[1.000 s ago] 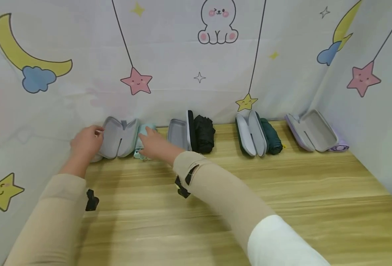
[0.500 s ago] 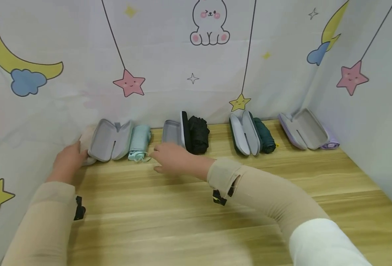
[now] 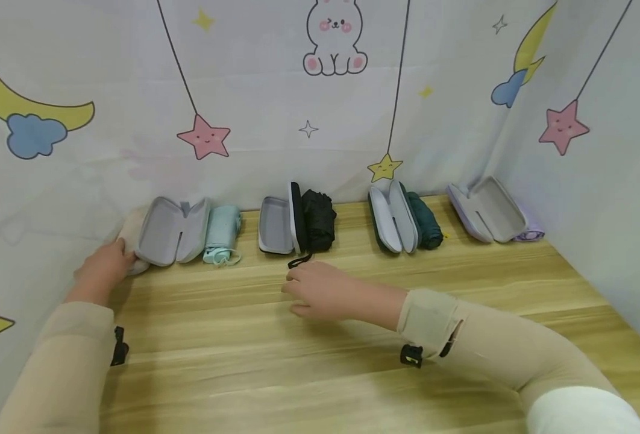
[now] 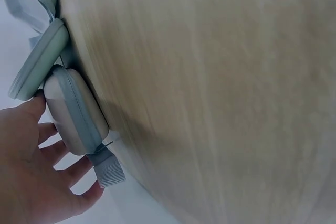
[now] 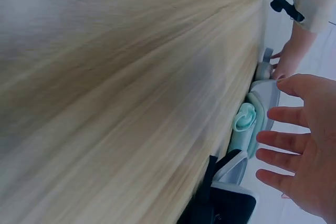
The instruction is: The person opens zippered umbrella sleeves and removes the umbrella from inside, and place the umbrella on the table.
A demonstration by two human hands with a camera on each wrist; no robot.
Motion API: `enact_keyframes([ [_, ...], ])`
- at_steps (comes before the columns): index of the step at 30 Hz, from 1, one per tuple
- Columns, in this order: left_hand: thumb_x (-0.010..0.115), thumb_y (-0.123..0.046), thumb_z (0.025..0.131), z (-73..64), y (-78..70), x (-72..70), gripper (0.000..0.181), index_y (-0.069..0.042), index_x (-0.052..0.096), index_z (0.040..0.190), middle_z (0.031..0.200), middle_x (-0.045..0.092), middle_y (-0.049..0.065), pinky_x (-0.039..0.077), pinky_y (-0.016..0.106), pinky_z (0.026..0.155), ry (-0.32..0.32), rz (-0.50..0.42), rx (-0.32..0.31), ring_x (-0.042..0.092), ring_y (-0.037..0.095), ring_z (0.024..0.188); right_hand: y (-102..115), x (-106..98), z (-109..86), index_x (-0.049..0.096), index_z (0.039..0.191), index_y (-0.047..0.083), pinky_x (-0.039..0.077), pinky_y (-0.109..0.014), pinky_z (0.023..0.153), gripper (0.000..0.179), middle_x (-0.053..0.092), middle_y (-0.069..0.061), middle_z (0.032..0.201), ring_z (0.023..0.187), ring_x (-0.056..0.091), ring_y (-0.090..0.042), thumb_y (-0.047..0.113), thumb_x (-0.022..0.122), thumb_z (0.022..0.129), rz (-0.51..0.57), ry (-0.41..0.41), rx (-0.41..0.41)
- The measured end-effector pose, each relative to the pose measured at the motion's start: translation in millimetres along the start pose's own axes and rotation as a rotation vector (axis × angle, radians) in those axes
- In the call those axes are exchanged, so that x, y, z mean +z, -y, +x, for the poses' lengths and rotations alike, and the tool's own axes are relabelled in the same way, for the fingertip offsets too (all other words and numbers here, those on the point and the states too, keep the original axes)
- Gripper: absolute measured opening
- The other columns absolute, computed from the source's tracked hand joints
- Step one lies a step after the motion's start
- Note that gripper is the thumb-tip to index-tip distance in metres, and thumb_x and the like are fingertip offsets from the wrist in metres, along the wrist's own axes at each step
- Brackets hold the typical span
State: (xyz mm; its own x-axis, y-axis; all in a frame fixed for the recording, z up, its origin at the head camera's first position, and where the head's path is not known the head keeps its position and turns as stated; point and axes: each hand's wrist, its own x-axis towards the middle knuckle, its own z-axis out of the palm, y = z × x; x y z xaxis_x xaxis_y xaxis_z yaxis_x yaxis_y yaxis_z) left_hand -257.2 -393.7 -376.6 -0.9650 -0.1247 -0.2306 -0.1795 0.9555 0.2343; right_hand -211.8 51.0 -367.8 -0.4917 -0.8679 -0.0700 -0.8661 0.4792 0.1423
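Note:
At the far left my left hand point(image 3: 101, 271) touches the side of a closed beige zippered case point(image 4: 73, 108); its fingers reach along the case, loosely spread, in the left wrist view. Beside that, an opened mint hard case point(image 3: 175, 232) leans with its grey lining showing. A mint rolled bundle point(image 3: 223, 232), like a compact umbrella, lies against its right side. My right hand point(image 3: 322, 290) hovers over the table with relaxed fingers and holds nothing. Just behind it are an opened black case point(image 3: 276, 224), a black rolled bundle point(image 3: 319, 220) and a black wrist loop point(image 3: 299, 261).
Further right stand an opened dark green case point(image 3: 393, 218) with a green bundle point(image 3: 425, 222), then an opened lilac case point(image 3: 488, 211) with a lilac bundle point(image 3: 528, 232). The row backs onto a white printed curtain point(image 3: 266, 72). Wood-grain tabletop point(image 3: 255, 361) spreads in front.
My right hand has left the mint bundle and moved right and nearer the front. My left hand has come down from the mint case's edge to the beige case. The view has shifted slightly.

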Motion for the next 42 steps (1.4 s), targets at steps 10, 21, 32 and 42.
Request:
enact_keyframes([
  [10,0.028,-0.063,0.097,-22.5,1.6,-3.0,0.093,0.018,0.017,0.142,0.138,0.02,0.047,0.025,0.078,0.087,0.002,0.014,-0.1,0.025,0.069,0.116,-7,14,-20.5,0.064,0.127,0.013,0.044,-0.036,0.098,0.038,0.06,-0.006,0.125,0.116,0.055,-0.021,0.037,0.056,0.099,0.041,-0.009,0.017],
  [21,0.061,-0.048,0.087,-42.3,10.0,4.6,0.084,0.022,0.034,0.125,0.114,0.044,0.047,0.045,0.06,0.069,-0.102,0.054,-0.06,0.051,0.058,0.094,-4,16,-33.4,0.064,0.125,0.011,0.045,-0.034,0.096,0.037,0.061,-0.005,0.121,0.111,0.057,-0.019,0.036,0.058,0.098,0.072,-0.045,0.007],
  [32,0.069,-0.042,0.084,-61.7,19.9,15.2,0.089,0.03,0.031,0.119,0.108,0.046,0.047,0.045,0.059,0.075,-0.099,0.044,-0.028,0.052,0.055,0.09,9,10,-22.2,0.062,0.13,0.013,0.043,-0.033,0.099,0.039,0.061,-0.005,0.123,0.115,0.056,-0.019,0.036,0.057,0.099,0.099,0.01,-0.003],
  [42,0.069,-0.046,0.084,-84.1,11.2,15.5,0.072,0.023,0.05,0.092,0.077,0.056,0.027,0.046,0.048,0.061,-0.043,0.07,-0.015,0.055,0.034,0.068,17,4,-17.8,0.061,0.131,0.013,0.043,-0.033,0.098,0.041,0.061,-0.003,0.123,0.114,0.056,-0.018,0.038,0.056,0.099,0.098,0.008,-0.002],
])
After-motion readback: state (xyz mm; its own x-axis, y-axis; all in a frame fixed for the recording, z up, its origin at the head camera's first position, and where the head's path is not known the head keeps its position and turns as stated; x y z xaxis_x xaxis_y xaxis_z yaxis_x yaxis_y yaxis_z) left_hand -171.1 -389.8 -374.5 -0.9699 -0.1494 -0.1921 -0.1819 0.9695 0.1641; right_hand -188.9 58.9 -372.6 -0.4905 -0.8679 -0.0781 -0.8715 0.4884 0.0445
